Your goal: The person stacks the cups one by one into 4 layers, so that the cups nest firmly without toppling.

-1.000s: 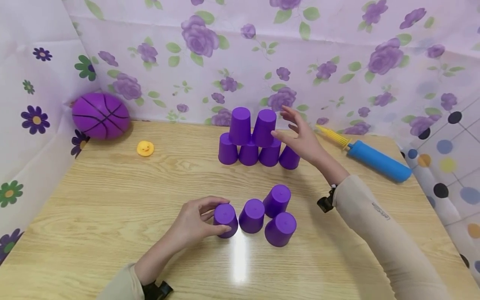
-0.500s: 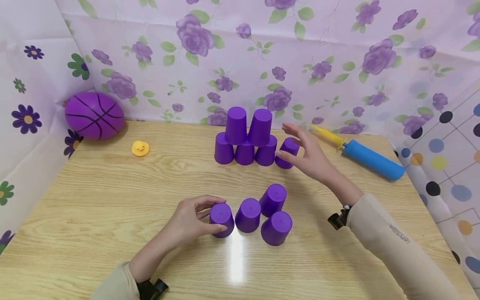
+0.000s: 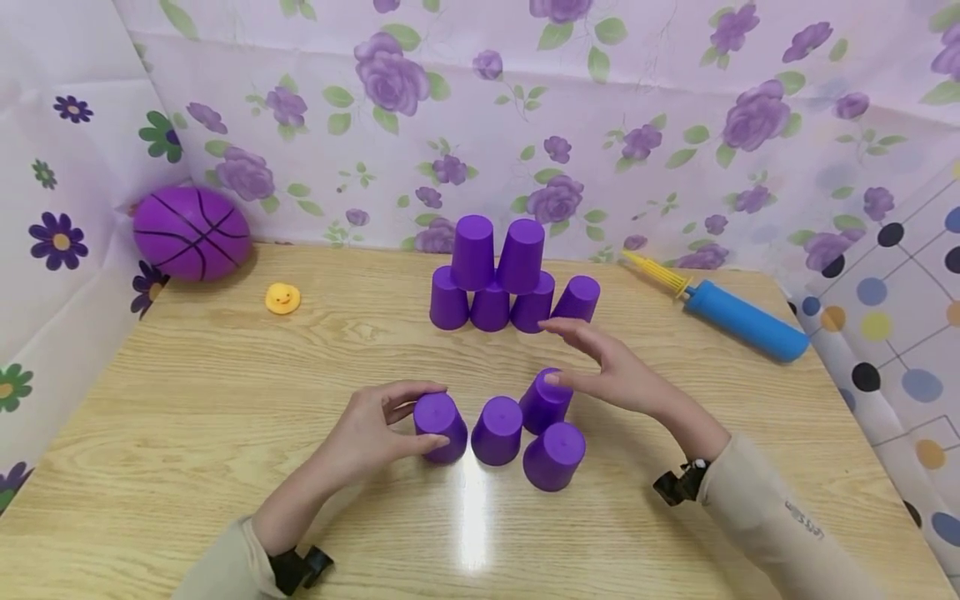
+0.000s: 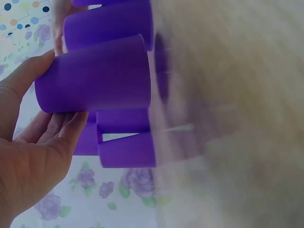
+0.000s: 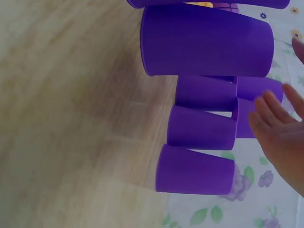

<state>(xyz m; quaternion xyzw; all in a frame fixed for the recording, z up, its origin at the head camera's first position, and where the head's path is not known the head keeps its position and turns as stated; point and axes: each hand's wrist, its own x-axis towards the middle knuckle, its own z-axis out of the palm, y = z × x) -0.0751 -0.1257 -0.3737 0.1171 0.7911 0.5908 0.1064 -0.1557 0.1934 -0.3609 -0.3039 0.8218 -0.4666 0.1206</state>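
Note:
My left hand (image 3: 363, 437) grips an upside-down purple plastic cup (image 3: 440, 429), thumb on the near side and fingers behind. The left wrist view shows this same cup (image 4: 95, 76) between thumb and fingers. To its right stand three more upside-down cups: a middle cup (image 3: 497, 432), a rear cup (image 3: 543, 404) and a front cup (image 3: 553, 458). My right hand (image 3: 626, 375) holds nothing; its thumb overlaps the rear cup in the head view, and its fingers are extended. Farther back, two cups (image 3: 474, 254) rest on a row of several, whose rightmost cup (image 3: 579, 298) bears nothing.
A purple ball (image 3: 192, 233) lies at the back left, with a small yellow duck (image 3: 282, 298) near it. A blue hand pump (image 3: 742, 319) with a yellow end lies at the back right. Flowered cloth (image 3: 300, 125) hangs behind the wooden table (image 3: 187, 433).
My right hand has let go of a cup on the upper tier, then drawn back toward the near group, passing the rightmost cup. My left hand and its cup have shifted slightly away from me.

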